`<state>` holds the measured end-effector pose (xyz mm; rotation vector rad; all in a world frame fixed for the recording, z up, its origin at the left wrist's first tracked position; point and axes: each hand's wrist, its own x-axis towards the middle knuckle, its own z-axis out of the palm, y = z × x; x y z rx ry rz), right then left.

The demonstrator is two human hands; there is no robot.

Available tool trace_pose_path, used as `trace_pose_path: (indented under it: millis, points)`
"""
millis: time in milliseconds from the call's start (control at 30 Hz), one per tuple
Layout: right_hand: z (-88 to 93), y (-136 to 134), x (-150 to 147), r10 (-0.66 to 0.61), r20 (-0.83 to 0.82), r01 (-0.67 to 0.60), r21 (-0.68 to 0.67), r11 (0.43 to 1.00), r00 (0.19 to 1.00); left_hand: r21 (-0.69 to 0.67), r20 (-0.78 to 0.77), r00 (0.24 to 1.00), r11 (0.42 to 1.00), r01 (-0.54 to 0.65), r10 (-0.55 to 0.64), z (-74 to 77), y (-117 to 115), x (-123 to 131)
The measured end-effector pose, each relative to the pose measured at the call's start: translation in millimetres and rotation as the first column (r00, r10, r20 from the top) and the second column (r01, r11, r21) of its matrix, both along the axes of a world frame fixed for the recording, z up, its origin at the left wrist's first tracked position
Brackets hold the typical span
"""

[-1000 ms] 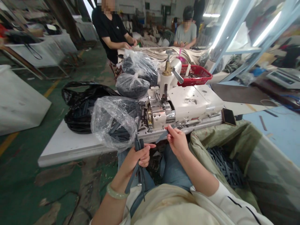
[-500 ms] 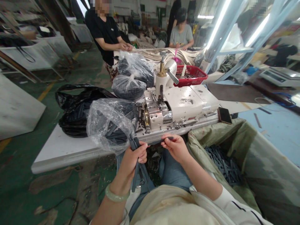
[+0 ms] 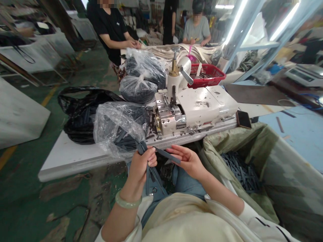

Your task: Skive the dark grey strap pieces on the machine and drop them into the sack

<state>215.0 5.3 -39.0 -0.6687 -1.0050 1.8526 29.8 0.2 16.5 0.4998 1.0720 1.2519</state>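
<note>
- The left hand (image 3: 140, 168), with a pale green jade bangle (image 3: 128, 201) on its wrist, is curled tight around a bundle of dark grey strips (image 3: 150, 179). The fingers hide how many strips it holds.
- The lower ends of the bundle hang towards the person's jeans (image 3: 186, 186) and are hard to tell apart against the denim. A small metal piece shows near them, too small to identify.
- The right hand (image 3: 188, 162) is half open, its fingers (image 3: 178, 151) loosely extended. 1 dark grey strip (image 3: 166, 155) runs from the left hand to these fingers. Whether they pinch it or it only rests there cannot be told.
- The hands are just in front of the edge of a white table (image 3: 68, 161).
- On the table, a cream-painted industrial machine (image 3: 194, 111) stands nearest the hands, its inner workings hidden by its metal housing.
- To its left, a clear plastic bag (image 3: 116, 124) shows dark strips through its creases, and a black plastic bag (image 3: 80, 117) hides its contents.
- Beyond are 2 tied clear bags (image 3: 138, 89) and a red plastic basket (image 3: 207, 75).
- To the right, a fabric-lined bin (image 3: 239, 141) holds loose dark strips (image 3: 239, 171), its lower part cut off by the frame.
- Farther back, 2 co-workers, one in a black top (image 3: 108, 27) and one in a grey T-shirt (image 3: 198, 28), work at the table's far end.
</note>
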Motion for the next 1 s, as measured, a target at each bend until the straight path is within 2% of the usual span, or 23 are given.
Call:
trace_pose_path:
  millis: [100,200,267,333,400,500,533,567,600,633,667,733,767,800,833,900,1000]
  points:
    - [-3.8,-5,-2,0.013,-0.063,-0.023,-0.151,0.988,0.998,-0.008,-0.036,0.999,1.000,-0.006,0.006,1.3,1,-2]
    - [-2.4,-8,1,0.038,-0.111,-0.060,-0.201,0.978,0.993,-0.011,-0.054,0.999,1.000,-0.007,0.006,1.1,2,-2]
    - [0.1,-5,4,0.085,-0.153,-0.118,-0.226,0.967,0.985,-0.008,-0.055,0.998,1.000,-0.003,0.002,0.3,2,-2]
    - [2.8,2,6,0.179,-0.203,-0.234,-0.293,0.927,0.963,0.009,-0.046,0.999,1.000,0.017,-0.016,-1.6,1,-2]
    - [5.0,11,6,0.337,-0.258,-0.416,-0.388,0.822,0.906,0.040,-0.047,0.998,0.998,0.052,-0.051,-5.4,0,-2]
    - [7.4,19,-1,0.587,-0.376,-0.697,-0.418,0.582,0.716,0.102,-0.141,0.983,0.985,0.137,-0.121,-13.5,-3,-3]
    - [8.1,20,-5,0.627,-0.409,-0.748,-0.398,0.532,0.663,0.119,-0.176,0.974,0.979,0.165,-0.143,-16.3,-4,-4]
    - [8.8,20,-8,0.637,-0.432,-0.769,-0.380,0.514,0.639,0.132,-0.198,0.967,0.973,0.189,-0.161,-18.8,-4,-5]
    - [9.7,20,-11,0.628,-0.435,-0.764,-0.370,0.529,0.645,0.138,-0.203,0.964,0.970,0.200,-0.170,-20.9,-4,-6]
    - [10.7,20,-14,0.598,-0.410,-0.725,-0.371,0.581,0.689,0.135,-0.193,0.967,0.972,0.194,-0.166,-22.4,-3,-7]
    - [12.0,23,-17,0.542,-0.353,-0.646,-0.371,0.667,0.762,0.124,-0.176,0.973,0.977,0.175,-0.152,-23.5,-2,-9]
    - [15.7,36,-20,0.351,-0.158,-0.385,-0.324,0.864,0.923,0.090,-0.134,0.986,0.990,0.112,-0.099,-24.3,0,-12]
    - [18.1,46,-21,0.214,-0.046,-0.219,-0.268,0.938,0.976,0.072,-0.113,0.991,0.994,0.083,-0.075,-24.3,2,-13]
    - [20.9,59,-21,0.073,0.052,-0.061,-0.201,0.978,0.996,0.058,-0.091,0.994,0.996,0.064,-0.058,-24.4,3,-14]
    - [23.8,72,-22,-0.047,0.127,0.065,-0.139,0.988,0.991,0.049,-0.069,0.996,0.997,0.057,-0.053,-24.6,4,-15]
    - [29.7,100,-23,-0.167,0.211,0.189,-0.089,0.978,0.963,0.042,-0.037,0.998,0.997,0.057,-0.055,-25.7,4,-16]
    - [36.9,129,-25,-0.165,0.244,0.203,-0.141,0.969,0.956,0.036,-0.030,0.998,0.998,0.050,-0.049,-28.8,3,-17]
